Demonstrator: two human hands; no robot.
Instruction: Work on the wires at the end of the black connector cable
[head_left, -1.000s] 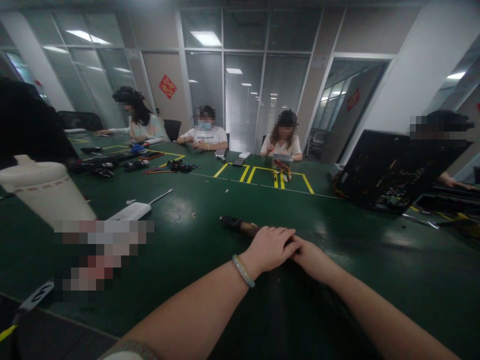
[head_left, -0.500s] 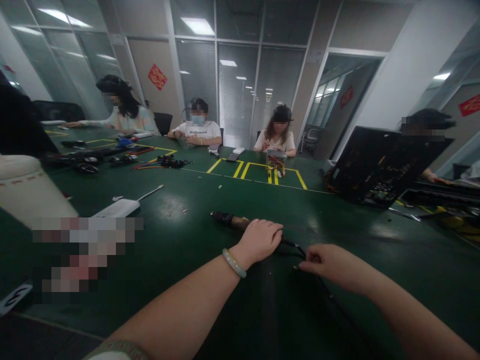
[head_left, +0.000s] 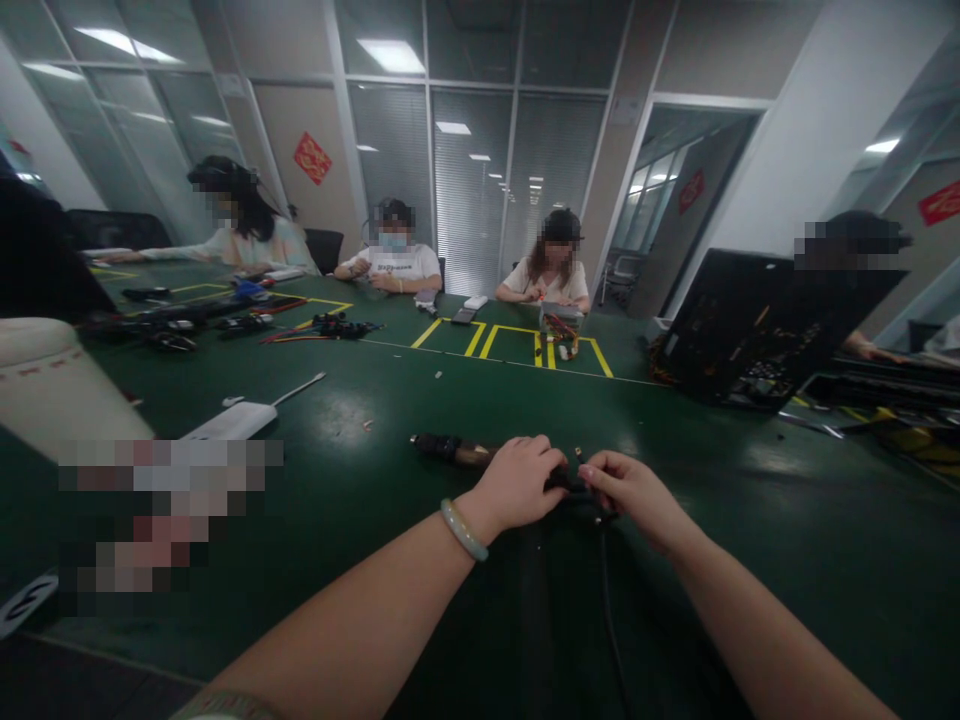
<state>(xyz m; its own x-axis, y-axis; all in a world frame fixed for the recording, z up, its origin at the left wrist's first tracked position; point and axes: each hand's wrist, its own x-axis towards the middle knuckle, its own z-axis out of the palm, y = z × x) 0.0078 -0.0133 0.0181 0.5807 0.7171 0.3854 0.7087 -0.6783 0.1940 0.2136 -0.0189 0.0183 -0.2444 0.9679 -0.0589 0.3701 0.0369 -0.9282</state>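
Note:
A dark, corded electric screwdriver (head_left: 469,453) lies on the green tabletop, its bit end pointing left. Curled over its rear part, my left hand (head_left: 521,480) is closed on the body. My right hand (head_left: 626,490) is just to the right, thumb and fingers pinching a thin dark piece with a brass-coloured tip (head_left: 579,455); I cannot make out its kind. Below that hand the screwdriver's black cord (head_left: 609,605) runs down toward the near side of the table. The tool's tail is partly hidden behind my fingers.
A white adapter (head_left: 238,422) with a short cable lies on the left, beside a cream-coloured cylinder (head_left: 64,385). A large black computer panel (head_left: 739,330) stands at the right. Cable bundles (head_left: 334,325) lie further back. Several people sit around the table, one (head_left: 551,275) handling a metal box.
My right hand has moved up and left, closer to my left hand, lifting the thin piece's tip. The cord has swung leftward. My left hand stays on the screwdriver.

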